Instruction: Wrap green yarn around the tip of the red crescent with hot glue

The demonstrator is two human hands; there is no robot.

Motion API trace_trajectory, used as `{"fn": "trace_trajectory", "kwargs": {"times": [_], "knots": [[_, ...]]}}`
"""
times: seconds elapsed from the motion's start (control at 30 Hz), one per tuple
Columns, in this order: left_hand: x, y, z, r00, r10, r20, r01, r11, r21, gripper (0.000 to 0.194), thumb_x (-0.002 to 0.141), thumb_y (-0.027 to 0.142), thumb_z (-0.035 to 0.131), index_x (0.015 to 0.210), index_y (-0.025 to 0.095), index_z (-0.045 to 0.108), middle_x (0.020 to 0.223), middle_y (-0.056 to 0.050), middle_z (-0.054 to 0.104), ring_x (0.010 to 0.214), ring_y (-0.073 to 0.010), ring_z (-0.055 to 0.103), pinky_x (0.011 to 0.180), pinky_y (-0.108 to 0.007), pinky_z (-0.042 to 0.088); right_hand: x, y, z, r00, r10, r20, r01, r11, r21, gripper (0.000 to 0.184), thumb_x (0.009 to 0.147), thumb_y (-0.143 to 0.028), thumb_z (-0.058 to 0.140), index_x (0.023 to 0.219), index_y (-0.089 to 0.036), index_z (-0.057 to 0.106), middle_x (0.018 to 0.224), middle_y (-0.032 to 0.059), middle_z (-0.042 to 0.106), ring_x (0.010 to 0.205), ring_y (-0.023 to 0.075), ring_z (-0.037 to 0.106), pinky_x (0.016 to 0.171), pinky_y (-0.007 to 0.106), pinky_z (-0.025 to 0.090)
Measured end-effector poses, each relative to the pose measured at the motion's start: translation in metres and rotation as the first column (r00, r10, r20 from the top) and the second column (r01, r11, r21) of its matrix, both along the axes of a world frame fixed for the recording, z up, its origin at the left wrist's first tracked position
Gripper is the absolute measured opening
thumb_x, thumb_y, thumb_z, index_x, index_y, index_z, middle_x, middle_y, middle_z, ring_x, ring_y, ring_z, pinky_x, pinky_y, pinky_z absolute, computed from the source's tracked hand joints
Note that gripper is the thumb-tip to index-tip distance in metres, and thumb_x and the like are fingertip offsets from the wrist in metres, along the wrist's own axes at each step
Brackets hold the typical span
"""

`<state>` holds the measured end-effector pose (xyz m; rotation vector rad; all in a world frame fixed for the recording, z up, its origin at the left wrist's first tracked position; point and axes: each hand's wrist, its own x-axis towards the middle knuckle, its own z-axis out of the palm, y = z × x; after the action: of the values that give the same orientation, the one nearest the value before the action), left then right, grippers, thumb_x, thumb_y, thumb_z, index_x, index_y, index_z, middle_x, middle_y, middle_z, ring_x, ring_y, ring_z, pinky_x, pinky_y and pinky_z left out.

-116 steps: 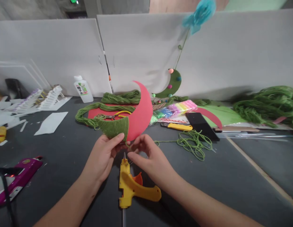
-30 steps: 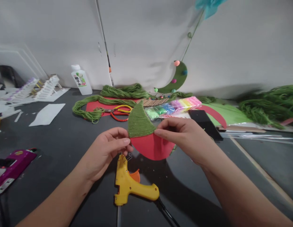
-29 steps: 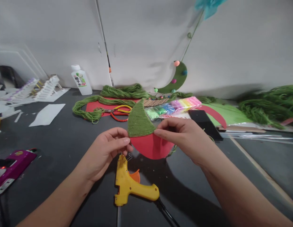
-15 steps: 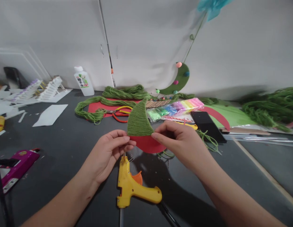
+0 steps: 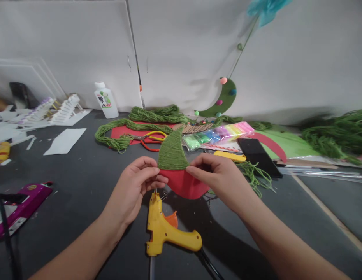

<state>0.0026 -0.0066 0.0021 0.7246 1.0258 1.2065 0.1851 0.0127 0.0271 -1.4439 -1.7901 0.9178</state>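
Between my hands is a red crescent cutout [image 5: 185, 184], its upper part wrapped in green yarn [image 5: 172, 151]. My left hand [image 5: 140, 179] pinches its left edge, where the wrapping meets the bare red. On the right edge, at about the same height, my right hand [image 5: 216, 175] pinches with thumb and forefinger; its other fingers are partly hidden. Below the cutout, a yellow glue gun [image 5: 157, 227] with an orange trigger lies on the dark table, nozzle pointing away from me.
Behind lie green yarn skeins [image 5: 156, 114], scissors [image 5: 152, 138], a clay pack [image 5: 218, 134], a yellow cutter [image 5: 230, 156] and a black tablet [image 5: 258, 155]. A white bottle [image 5: 106, 102] stands by the wall. A purple power strip [image 5: 26, 204] is at left. A green crescent [image 5: 223, 102] hangs behind.
The cutout has tilted, showing more of its bare red lower part. Both hands keep their pinch on its edges. The whole view has shifted slightly.
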Motion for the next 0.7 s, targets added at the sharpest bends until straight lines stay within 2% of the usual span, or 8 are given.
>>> {"fn": "trace_trajectory", "kwargs": {"times": [0.27,0.5,0.7], "knots": [[0.0019,0.0000,0.0011,0.997,0.057,-0.042,-0.057,0.998,-0.003,0.011,0.069,0.013,0.063,0.072,0.018,0.054,0.054,0.005,0.062,0.049,-0.0072,0.060,0.049,-0.014,0.046,-0.0041,-0.0013,-0.0024,1.000,0.007,-0.007,-0.008,0.997,-0.077,0.015,0.075,-0.027,0.059,0.064,-0.017,0.057,0.053,-0.0027,0.054,0.048,0.0106,0.048,0.047,0.023,0.036],[-0.0020,0.0013,0.0000,1.000,-0.007,0.020,0.007,1.000,0.012,0.007,0.068,0.013,0.062,0.071,0.017,0.057,0.059,0.003,0.062,0.061,-0.0124,0.066,0.060,-0.020,0.052,-0.0019,-0.0016,-0.0002,0.999,-0.032,0.036,0.034,0.997,-0.069,0.016,0.074,-0.029,0.059,0.063,-0.017,0.058,0.053,-0.0030,0.051,0.047,0.0097,0.042,0.043,0.022,0.030],[-0.0010,0.0035,-0.0023,0.996,-0.057,-0.063,0.058,0.998,0.007,0.007,0.070,0.012,0.066,0.074,0.014,0.061,0.062,0.000,0.065,0.056,-0.0080,0.060,0.058,-0.017,0.049,-0.0009,-0.0005,0.0007,0.999,-0.030,0.043,0.032,0.998,-0.061,0.015,0.072,-0.029,0.059,0.063,-0.017,0.059,0.054,-0.0023,0.054,0.050,0.0108,0.046,0.047,0.023,0.033]]}}
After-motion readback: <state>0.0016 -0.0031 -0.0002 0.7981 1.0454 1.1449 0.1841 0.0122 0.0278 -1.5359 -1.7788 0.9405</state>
